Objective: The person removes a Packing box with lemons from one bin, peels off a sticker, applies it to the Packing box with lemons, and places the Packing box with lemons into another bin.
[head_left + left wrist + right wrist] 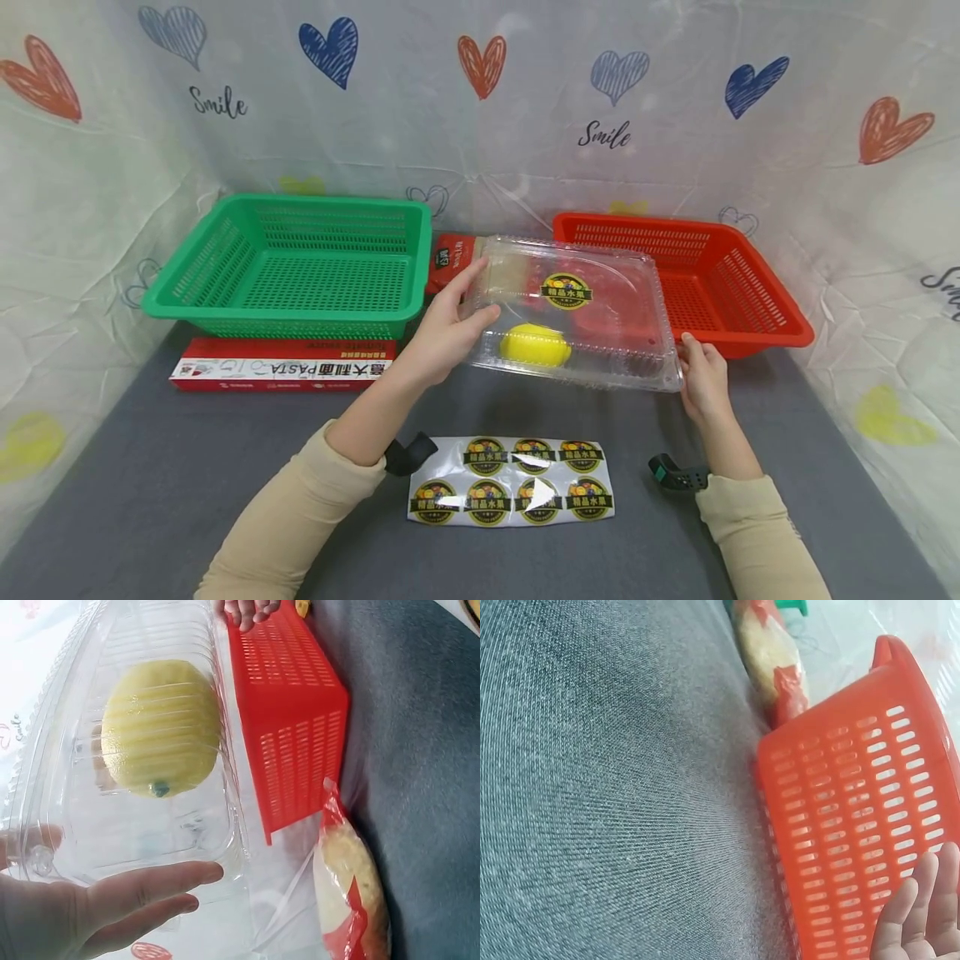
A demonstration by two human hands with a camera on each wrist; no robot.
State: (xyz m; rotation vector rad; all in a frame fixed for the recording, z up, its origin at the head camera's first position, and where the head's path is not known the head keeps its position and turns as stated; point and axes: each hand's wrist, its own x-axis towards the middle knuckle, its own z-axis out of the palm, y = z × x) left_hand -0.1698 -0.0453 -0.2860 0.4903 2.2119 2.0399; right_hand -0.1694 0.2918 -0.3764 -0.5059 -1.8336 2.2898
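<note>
My left hand [448, 332] grips the left end of a clear plastic clamshell box [607, 367], thumb on top. The box is raised over the table and tilted. A round black-and-gold fruit label [566, 291] is on its lid, and a yellow fruit [536, 346] shows inside. At the box's right end is my right hand [703, 379], fingertips beside the corner. In the right wrist view its fingers [897, 915] look fairly straight. Below the box on the table lies a white sheet of matching stickers [498, 480], one spot at its upper left bare.
A green basket [417, 275] stands at the back left, with a red pasta box [281, 375] before it. The red basket [780, 340] is at the back right, partly behind the clear box. Between the baskets lies a red-and-clear packet [452, 254]. A patterned curtain hangs behind.
</note>
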